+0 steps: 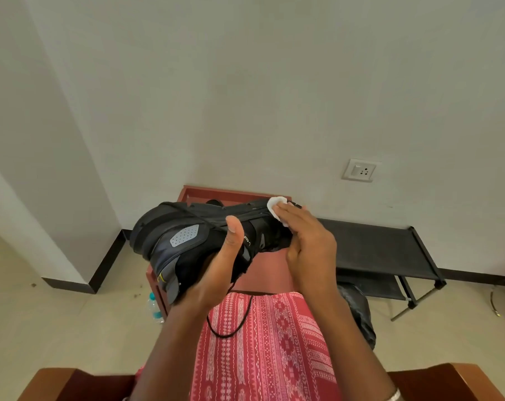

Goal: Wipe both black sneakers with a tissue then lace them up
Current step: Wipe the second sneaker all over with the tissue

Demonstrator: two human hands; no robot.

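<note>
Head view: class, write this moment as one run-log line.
step: wiping | left hand: grips black sneaker | right hand: presses tissue on sneaker | lace: hanging loose

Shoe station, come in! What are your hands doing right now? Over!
Left hand grips sneaker, held above lap. Right hand flat, pressing tissue on its far end. Lace dangles loose; nothing blocking.

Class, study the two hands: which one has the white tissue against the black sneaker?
The right hand: its straight fingers press the tissue on the black sneaker. The left hand holds no tissue; it grips the sneaker from below, thumb up.
</note>
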